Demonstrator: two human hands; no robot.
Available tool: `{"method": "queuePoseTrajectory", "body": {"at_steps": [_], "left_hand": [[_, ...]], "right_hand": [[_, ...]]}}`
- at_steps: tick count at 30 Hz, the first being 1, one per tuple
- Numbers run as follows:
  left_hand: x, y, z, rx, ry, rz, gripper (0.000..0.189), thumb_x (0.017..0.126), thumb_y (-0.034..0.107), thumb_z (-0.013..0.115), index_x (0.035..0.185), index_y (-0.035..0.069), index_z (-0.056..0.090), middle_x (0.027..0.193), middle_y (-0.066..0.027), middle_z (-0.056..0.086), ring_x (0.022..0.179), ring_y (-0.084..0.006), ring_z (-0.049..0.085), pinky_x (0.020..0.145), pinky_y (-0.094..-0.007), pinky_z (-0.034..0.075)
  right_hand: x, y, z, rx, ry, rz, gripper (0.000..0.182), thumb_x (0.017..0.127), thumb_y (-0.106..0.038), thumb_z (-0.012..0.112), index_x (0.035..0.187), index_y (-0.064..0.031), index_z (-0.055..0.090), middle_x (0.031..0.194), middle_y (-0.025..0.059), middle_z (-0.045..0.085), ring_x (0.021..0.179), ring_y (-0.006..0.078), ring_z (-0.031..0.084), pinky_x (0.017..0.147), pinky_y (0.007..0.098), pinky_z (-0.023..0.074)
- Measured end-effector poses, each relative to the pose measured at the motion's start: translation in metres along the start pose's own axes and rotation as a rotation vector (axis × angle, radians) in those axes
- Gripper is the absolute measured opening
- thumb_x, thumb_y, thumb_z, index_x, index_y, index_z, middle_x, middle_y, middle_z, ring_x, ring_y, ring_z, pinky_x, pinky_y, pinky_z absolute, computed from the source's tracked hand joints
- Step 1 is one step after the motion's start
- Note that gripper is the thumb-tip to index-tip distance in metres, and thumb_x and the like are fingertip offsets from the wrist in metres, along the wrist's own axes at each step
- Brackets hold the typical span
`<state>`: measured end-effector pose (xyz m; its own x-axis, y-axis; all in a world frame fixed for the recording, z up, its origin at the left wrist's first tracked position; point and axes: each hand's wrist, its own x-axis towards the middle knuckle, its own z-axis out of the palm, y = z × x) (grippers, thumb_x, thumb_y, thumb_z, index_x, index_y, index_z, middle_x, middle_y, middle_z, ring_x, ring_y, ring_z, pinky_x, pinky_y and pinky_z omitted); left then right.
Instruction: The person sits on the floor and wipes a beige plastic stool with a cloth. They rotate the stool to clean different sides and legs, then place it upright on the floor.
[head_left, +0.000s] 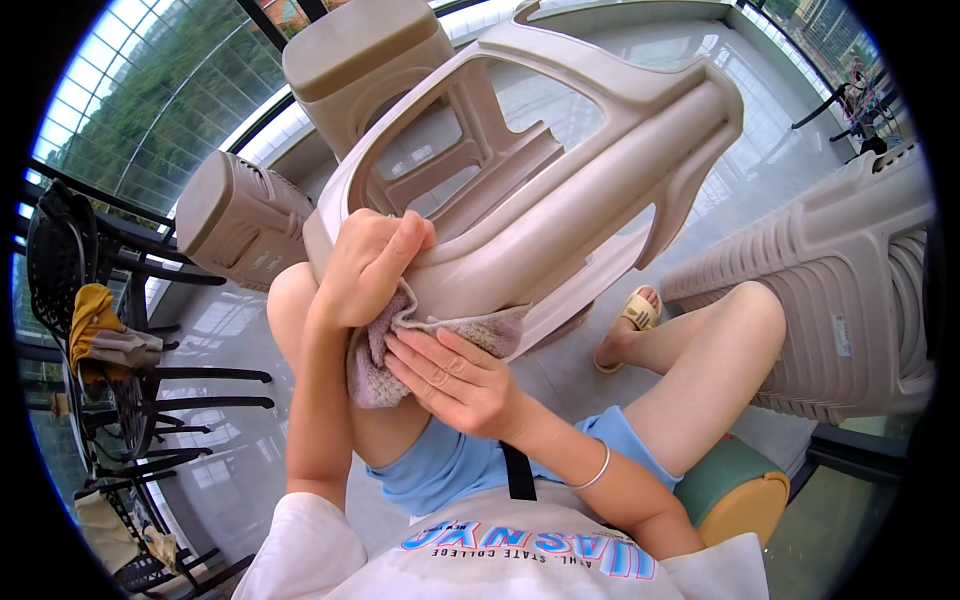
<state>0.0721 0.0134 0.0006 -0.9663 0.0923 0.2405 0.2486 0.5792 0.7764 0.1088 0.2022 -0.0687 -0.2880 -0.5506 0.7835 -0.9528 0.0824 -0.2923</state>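
A large beige plastic stool (540, 225) lies tilted across the space before me, its open frame and legs pointing up and away. My left hand (375, 262) is closed over the stool's near edge at the left, with a corner of a greyish-pink towelling cloth (379, 375) just beneath it. My right hand (454, 382) presses the cloth, fingers fairly straight, against the near end of the stool. The cloth hangs down from between the hands over my thigh. Whether the left hand also grips the cloth is hard to tell.
More beige stools (360, 60) stand behind, with stacked ones at the left (240, 217) and right (825, 292). Black metal chairs (127, 375) line the left side, one carrying a yellow and grey cloth (105, 330). A green and yellow stool (735, 487) is by my right hip.
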Motion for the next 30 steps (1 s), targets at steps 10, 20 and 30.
{"method": "queuePoseTrajectory", "body": {"at_steps": [10, 20, 30], "left_hand": [[0.001, 0.014, 0.003, -0.006, -0.057, 0.07, 0.051, 0.1, 0.035, 0.046, 0.062, 0.001, 0.041, 0.055, -0.0086, 0.025, 0.05, -0.0188, 0.027, 0.047, -0.0337, 0.029], [-0.002, 0.011, 0.006, 0.023, 0.008, 0.025, 0.051, 0.1, 0.033, 0.045, 0.061, -0.001, 0.045, 0.051, -0.0092, 0.031, 0.047, -0.0202, 0.032, 0.047, -0.0342, 0.03], [0.005, 0.008, -0.002, 0.058, -0.088, 0.097, 0.051, 0.094, 0.033, 0.061, 0.059, 0.001, 0.043, 0.052, -0.0044, 0.025, 0.047, -0.0143, 0.025, 0.043, -0.0311, 0.025]], "right_hand": [[0.031, 0.156, -0.112, -0.487, 0.419, 0.351, 0.034, 0.089, 0.0, 0.051, 0.12, 0.002, 0.064, 0.123, 0.0197, 0.063, 0.122, 0.0365, 0.056, 0.11, 0.0485, 0.0349], [-0.001, 0.013, -0.015, -0.131, 0.087, 0.11, 0.029, 0.085, -0.015, 0.06, 0.11, -0.0044, 0.069, 0.122, 0.013, 0.064, 0.123, 0.0278, 0.056, 0.111, 0.0469, 0.0362], [-0.029, 0.041, -0.037, -0.11, 0.171, 0.011, 0.014, 0.076, -0.014, 0.071, 0.081, -0.0052, 0.062, 0.1, 0.0083, 0.059, 0.109, 0.027, 0.058, 0.099, 0.045, 0.0525]]}}
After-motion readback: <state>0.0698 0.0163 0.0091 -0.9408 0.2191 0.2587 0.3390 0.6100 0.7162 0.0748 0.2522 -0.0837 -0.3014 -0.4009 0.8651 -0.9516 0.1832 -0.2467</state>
